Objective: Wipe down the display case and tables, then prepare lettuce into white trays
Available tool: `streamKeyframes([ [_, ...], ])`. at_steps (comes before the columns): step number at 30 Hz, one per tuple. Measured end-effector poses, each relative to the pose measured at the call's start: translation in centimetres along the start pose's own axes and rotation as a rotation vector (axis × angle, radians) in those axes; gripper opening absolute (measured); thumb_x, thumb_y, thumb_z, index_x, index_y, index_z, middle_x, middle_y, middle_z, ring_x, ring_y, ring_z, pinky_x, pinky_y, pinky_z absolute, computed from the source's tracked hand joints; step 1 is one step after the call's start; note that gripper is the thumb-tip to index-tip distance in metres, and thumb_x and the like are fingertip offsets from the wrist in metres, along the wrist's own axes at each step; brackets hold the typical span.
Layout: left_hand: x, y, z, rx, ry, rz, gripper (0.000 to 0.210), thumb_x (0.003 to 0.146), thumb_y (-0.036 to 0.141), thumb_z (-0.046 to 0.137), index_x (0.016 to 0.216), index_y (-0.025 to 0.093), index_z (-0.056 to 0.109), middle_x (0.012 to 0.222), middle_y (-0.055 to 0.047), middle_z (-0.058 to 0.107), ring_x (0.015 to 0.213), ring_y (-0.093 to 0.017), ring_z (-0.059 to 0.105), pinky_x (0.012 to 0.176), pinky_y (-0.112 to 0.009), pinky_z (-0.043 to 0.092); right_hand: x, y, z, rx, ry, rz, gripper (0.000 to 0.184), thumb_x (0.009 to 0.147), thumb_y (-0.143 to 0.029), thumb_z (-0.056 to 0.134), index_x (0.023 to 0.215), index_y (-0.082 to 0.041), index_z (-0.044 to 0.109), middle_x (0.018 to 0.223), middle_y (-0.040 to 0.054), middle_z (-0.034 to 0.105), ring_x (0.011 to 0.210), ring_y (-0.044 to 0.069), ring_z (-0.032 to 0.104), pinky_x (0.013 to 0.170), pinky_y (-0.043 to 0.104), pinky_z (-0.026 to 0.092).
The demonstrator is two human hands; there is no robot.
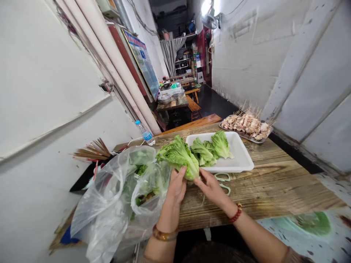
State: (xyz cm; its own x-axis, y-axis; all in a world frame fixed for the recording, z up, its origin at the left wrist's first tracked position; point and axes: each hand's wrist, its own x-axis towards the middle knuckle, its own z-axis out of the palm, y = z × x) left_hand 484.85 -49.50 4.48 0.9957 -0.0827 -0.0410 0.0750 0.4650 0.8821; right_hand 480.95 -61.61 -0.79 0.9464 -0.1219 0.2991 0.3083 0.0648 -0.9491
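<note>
Between both hands I hold a head of green lettuce (179,155) above the table, its leafy end pointing away to the left. My left hand (177,182) grips it from the left near the base. On the other side, the fingers of my right hand (210,184) close on the stem end. Right behind it stands a white plastic tray (241,160) with several pieces of lettuce (204,151) inside. Pale green scissors (223,178) lie beside my right hand, their blades largely hidden. A clear plastic bag (117,197) holding greens sits left of my left hand.
Skewered meat (249,124) is piled on a clear tray at the table's far right. A water bottle (146,133) stands at the back left, near a bundle of wooden sticks (93,150). The wooden table (257,197) borders a wall on the left.
</note>
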Motion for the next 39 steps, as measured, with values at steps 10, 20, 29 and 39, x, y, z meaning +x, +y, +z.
streamKeyframes([
  [10, -1.4, -1.4, 0.5, 0.167, 0.034, 0.045, 0.051, 0.063, 0.023, 0.084, 0.108, 0.021, 0.061, 0.109, -0.007, 0.071, 0.100, -0.019, 0.065, 0.091, -0.032, 0.047, -0.5, 0.3, 1.1, 0.460, 0.107, 0.222, 0.041, 0.078, -0.042, 0.069, 0.114, -0.023, 0.062, 0.116, 0.0061, 0.069, 0.096, 0.020, 0.065, 0.075, 0.029, 0.054],
  [20, -1.6, -1.3, 0.6, 0.369, 0.070, 0.135, 0.040, 0.070, 0.020, 0.075, 0.106, 0.021, 0.060, 0.106, -0.007, 0.071, 0.099, -0.019, 0.066, 0.090, -0.031, 0.048, 0.0, 1.1, 1.1, 0.414, 0.174, 0.183, 0.061, 0.073, -0.039, 0.073, 0.128, -0.023, 0.051, 0.119, 0.0102, 0.068, 0.106, 0.023, 0.065, 0.096, 0.041, 0.051],
  [29, -1.5, -1.8, 0.6, 0.385, 0.045, 0.107, 0.030, 0.076, 0.025, 0.068, 0.101, 0.021, 0.053, 0.098, -0.004, 0.070, 0.093, -0.017, 0.066, 0.086, -0.031, 0.048, 0.2, 1.7, 0.7, 0.228, 0.228, 0.118, 0.071, 0.075, -0.036, 0.072, 0.139, -0.023, 0.044, 0.136, 0.0106, 0.058, 0.121, 0.027, 0.057, 0.105, 0.045, 0.044],
  [39, -1.3, -0.4, 0.7, 0.449, 0.017, 0.182, 0.034, 0.071, 0.022, 0.074, 0.099, 0.019, 0.055, 0.098, -0.004, 0.068, 0.094, -0.016, 0.065, 0.089, -0.031, 0.047, 0.2, 1.0, 0.0, 0.222, 0.096, 0.082, 0.072, 0.076, -0.036, 0.072, 0.140, -0.023, 0.042, 0.134, 0.0104, 0.059, 0.124, 0.025, 0.054, 0.108, 0.045, 0.041],
])
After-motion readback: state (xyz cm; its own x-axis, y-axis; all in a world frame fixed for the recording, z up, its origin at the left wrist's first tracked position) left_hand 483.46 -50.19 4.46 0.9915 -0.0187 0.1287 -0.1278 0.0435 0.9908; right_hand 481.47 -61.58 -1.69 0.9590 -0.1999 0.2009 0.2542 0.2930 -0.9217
